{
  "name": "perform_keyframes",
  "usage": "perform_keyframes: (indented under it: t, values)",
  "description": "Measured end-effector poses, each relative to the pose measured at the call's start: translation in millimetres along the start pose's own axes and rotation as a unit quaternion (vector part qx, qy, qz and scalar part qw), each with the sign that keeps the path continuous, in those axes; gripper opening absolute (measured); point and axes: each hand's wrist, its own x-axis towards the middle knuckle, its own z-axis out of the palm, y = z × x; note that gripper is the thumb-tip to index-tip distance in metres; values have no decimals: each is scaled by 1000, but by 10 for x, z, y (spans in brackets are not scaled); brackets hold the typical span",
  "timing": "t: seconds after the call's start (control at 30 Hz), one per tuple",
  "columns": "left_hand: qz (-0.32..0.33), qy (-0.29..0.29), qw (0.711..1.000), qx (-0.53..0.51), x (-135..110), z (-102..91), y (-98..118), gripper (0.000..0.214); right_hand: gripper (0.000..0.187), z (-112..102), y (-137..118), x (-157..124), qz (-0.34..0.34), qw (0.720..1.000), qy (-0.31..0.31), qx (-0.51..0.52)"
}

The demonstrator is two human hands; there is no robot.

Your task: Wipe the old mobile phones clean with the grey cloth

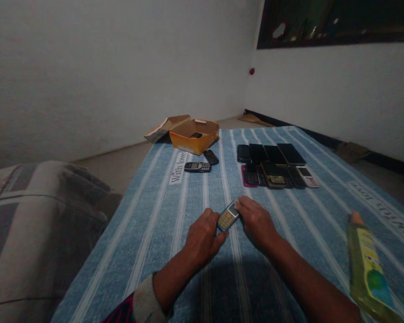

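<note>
A blue keypad phone [227, 218] with a grey screen is held tilted above the striped cloth. My left hand [205, 231] is closed around its lower left side. At its upper screen end, my right hand [256, 217] is closed on a small white piece of tissue or cloth [236, 204], pressed against the phone. Beyond my hands lie a dark keypad phone [197, 167] and a smaller dark phone [211, 157]. Farther right, several phones lie in two rows, among them a black smartphone [291, 154], a gold-edged phone [272, 175] and a white phone [308, 176].
The blue striped cloth [155, 242] covers the table. An orange cardboard box [191, 144] stands at the back with its flap up and a dark object [196, 135] inside. A bottle of yellow-green liquid [368, 269] lies at right. A fabric-covered seat [43, 233] is at left.
</note>
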Motion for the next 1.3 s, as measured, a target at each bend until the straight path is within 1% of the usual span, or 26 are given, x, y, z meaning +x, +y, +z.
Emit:
perform_keyframes:
  t: [0.13,0.27,0.4,0.53,0.6,0.7,0.83,0.93,1.03,1.13,1.3]
  values:
    - [-1,1,1000,-4,-1,3,-4,23,35,12,-69,-67,-21,999,21,-28]
    - [-1,5,1000,-6,-3,12,-12,25,33,17,-163,-109,-51,997,44,-37]
    - [7,16,1000,-12,6,33,-26,21,31,99,-299,-146,-81,994,68,-28]
    - [14,26,1000,-11,8,55,-41,19,28,169,-382,-136,-88,994,69,0]
    - [19,30,999,-7,6,63,-46,18,27,162,-376,-101,-97,993,65,16]
    - [20,33,999,-2,4,63,-46,19,26,115,-299,-31,-99,993,54,28]
    - [16,30,999,-2,7,50,-39,24,28,69,-156,32,-56,997,34,33]
    - [13,30,999,-5,6,48,-37,23,29,71,-163,32,-41,998,29,40]
    - [15,38,999,-6,6,54,-37,20,28,95,-289,13,-75,996,25,52]
    - [6,40,999,-16,9,54,-32,15,31,120,-412,-8,-104,992,46,60]
    - [-9,38,999,-19,14,33,-16,12,28,128,-441,-60,-142,984,71,79]
